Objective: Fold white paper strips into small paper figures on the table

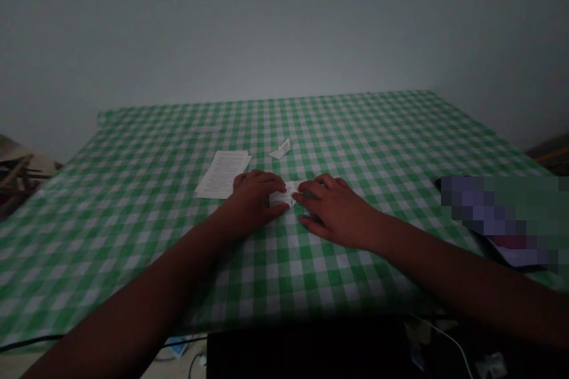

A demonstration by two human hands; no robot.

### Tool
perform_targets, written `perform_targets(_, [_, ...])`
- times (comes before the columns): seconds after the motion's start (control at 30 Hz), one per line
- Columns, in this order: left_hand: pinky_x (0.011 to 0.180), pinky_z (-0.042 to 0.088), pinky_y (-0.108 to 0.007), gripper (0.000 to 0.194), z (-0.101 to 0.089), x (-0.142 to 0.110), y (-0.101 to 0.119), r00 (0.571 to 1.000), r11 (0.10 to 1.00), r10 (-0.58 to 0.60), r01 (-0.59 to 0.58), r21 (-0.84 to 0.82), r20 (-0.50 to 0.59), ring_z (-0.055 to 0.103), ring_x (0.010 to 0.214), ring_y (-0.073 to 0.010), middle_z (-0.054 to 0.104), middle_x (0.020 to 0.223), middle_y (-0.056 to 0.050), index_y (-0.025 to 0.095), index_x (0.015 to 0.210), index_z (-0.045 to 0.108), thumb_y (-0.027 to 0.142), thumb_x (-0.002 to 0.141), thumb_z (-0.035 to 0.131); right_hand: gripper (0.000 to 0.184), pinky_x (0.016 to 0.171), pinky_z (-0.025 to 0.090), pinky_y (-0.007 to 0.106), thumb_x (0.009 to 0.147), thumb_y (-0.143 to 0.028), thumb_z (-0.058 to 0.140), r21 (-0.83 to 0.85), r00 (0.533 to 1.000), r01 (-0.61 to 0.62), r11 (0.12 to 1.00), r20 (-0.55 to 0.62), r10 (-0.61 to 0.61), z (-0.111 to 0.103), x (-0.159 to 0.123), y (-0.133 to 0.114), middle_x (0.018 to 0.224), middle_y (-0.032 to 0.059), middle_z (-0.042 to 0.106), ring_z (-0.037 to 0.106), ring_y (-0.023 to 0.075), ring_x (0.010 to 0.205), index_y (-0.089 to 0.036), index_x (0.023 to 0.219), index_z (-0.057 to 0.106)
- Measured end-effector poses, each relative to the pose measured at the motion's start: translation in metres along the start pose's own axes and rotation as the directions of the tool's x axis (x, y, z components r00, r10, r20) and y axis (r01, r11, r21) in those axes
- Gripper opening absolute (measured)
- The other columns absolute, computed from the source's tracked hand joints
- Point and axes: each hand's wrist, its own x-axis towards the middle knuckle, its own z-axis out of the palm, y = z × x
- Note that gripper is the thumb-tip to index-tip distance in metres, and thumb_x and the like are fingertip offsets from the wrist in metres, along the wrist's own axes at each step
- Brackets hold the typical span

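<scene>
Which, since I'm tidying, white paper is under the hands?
The small folded paper between left hand and right hand; the printed sheet and scrap lie apart.

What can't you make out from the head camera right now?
Head view:
The folded white paper: its ends and underside are covered by the left hand and right hand.
The printed sheet: its text is too small to read.
The pixelated patch at right: what lies under it is hidden.
The dark object at the bottom: cut off by the lower edge and too dark to identify.
</scene>
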Motion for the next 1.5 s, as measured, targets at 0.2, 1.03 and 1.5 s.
perform_targets(0.2, [0.104, 0.03, -0.049, 0.027, 0.0, 0.001, 0.001, 1.0, 1.0, -0.01, 0.01, -0.002, 0.008, 0.053, 0.121, -0.0267, 0.068, 0.123, -0.004, 0.025, 0.107, 0.067, 0.037, 0.084, 0.071, 0.05, 0.092, 0.043, 0.055, 0.097, -0.043, 0.05, -0.011, 1.0, -0.005, 1.0, -0.014, 0.005, 0.004, 0.0, 0.0, 0.143, 0.0141, 0.052, 0.045, 0.0378, 0.118, -0.019, 0.14, 0.053])
perform_targets(1.03, [0.098, 0.033, -0.046, 0.022, 0.013, 0.004, 0.003, 0.995, 0.999, -0.053, 0.053, -0.005, -0.087, 0.058, 0.114, -0.0251, 0.07, 0.116, -0.001, 0.025, 0.098, 0.064, 0.038, 0.083, 0.072, 0.051, 0.087, 0.04, 0.049, 0.097, -0.046, 0.048, -0.031, 0.999, -0.047, 0.998, -0.014, 0.047, 0.005, 0.003, -0.003, 0.142, 0.0124, 0.051, 0.045, 0.0361, 0.114, -0.021, 0.141, 0.051])
perform_targets(1.5, [0.099, 0.032, -0.047, 0.025, 0.009, 0.003, 0.004, 0.997, 0.997, -0.074, 0.074, -0.019, -0.032, 0.056, 0.117, -0.027, 0.067, 0.121, -0.003, 0.026, 0.102, 0.064, 0.039, 0.082, 0.07, 0.052, 0.089, 0.04, 0.049, 0.097, -0.049, 0.047, -0.02, 0.998, -0.062, 0.998, -0.006, 0.062, 0.003, 0.004, 0.0, 0.144, 0.0122, 0.049, 0.044, 0.0349, 0.118, -0.027, 0.145, 0.049])
